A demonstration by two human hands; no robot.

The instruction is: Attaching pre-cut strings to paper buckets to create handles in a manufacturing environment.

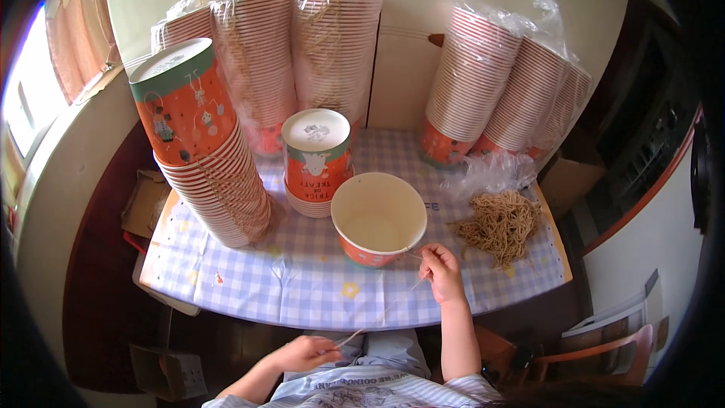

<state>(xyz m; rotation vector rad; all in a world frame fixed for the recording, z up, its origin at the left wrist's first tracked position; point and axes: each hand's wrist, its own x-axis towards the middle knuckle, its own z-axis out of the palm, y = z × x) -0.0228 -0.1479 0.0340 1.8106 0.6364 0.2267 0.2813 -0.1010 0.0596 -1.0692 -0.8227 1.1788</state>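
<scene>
An orange paper bucket (377, 215) with a pale inside stands upright, mouth up, at the table's near middle. A thin tan string (353, 337) runs from the right side of its rim toward my lap. My right hand (442, 270) pinches this string just beside the rim. Down over my lap, my left hand (308, 353) is closed on the string's other stretch. How the string meets the bucket is too fine to make out. To the right lies a tangled heap of tan strings (500, 227).
Upside-down bucket stacks stand at the left (215, 193) and behind the middle (317, 166), the left one tall and leaning. Plastic-wrapped stacks line the back left (336, 53) and back right (476, 75). Crumpled clear plastic (491, 174) lies by the string heap on the checked tablecloth (302, 295).
</scene>
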